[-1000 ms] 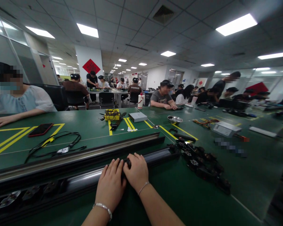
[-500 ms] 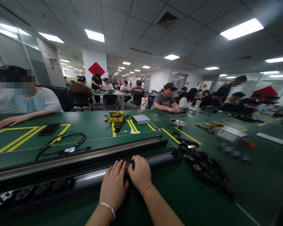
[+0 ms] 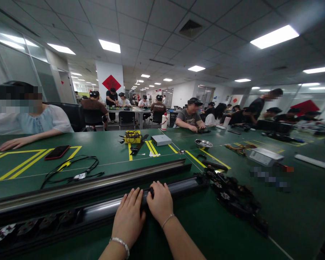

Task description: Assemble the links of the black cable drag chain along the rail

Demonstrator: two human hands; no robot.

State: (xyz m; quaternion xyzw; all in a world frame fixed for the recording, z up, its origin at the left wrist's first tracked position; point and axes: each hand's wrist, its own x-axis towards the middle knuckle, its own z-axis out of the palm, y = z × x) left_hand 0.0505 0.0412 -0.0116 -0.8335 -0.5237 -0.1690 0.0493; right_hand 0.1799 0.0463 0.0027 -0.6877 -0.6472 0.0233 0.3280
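A long black rail (image 3: 103,208) with a glossy strip lies across the green table in front of me. Round dark modules with metal parts (image 3: 47,223) sit in a row in its left part. My left hand (image 3: 128,213) rests on the rail, palm down, with fingers stretched over its top. Just to the right, my right hand (image 3: 161,203) curls over the same rail, thumb near a small dark part. Its fingertips' undersides are hidden. Behind lies a second black rail (image 3: 97,188) with a pale inner channel, touched by neither hand.
A chain of black modules (image 3: 233,196) lies at right. Beyond are black cables (image 3: 90,168), a phone (image 3: 57,152), a yellow box (image 3: 132,136), a metal bowl (image 3: 204,143) and metal boxes (image 3: 265,156). A co-worker's arm (image 3: 38,138) rests at far left.
The view has tipped slightly upward, so the scene sits a little lower. My hands keep the same places on the rail. The co-worker across the table has moved their hands slightly.
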